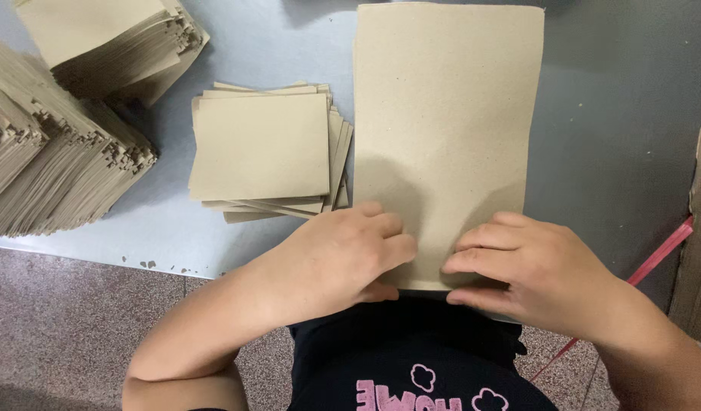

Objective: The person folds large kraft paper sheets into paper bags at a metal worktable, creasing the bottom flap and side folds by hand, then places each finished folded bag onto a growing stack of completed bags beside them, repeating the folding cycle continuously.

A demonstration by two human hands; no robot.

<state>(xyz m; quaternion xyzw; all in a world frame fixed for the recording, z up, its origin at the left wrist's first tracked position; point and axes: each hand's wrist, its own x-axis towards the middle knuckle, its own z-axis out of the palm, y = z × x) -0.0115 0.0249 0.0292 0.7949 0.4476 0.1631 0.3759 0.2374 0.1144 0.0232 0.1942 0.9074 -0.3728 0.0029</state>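
Cardboard sheet (448,114), tall, plain and grey-brown, lies flat on the grey table (617,114), reaching from the far edge down to the near edge, where both hands rest on its lower end.

At the far left corner of the table stand two big piles of cardboard pieces (54,129), their ragged edges leaning and fanned out; the nearer pile comes close to the near edge. Just right of them, toward the middle of the table, sits a small stack of cardboard rectangles (263,148) (loosely squared, with several lower pieces poking out at the right and near sides). This stack lies just beside the left edge of the tall sheet; whether they touch cannot be told.

The left hand (343,259) lies palm down over the sheet's near left corner, fingers curled and pressing on the card, thumb tucked at the near edge. The right hand (533,266) rests on the near right corner in the same way, fingertips bent onto the sheet and pointing toward the left hand. Neither hand is closed around anything; both press flat on the sheet.

At the table's right edge, a red strip (659,255) slants down past a brown board (700,228) standing at the frame's side.
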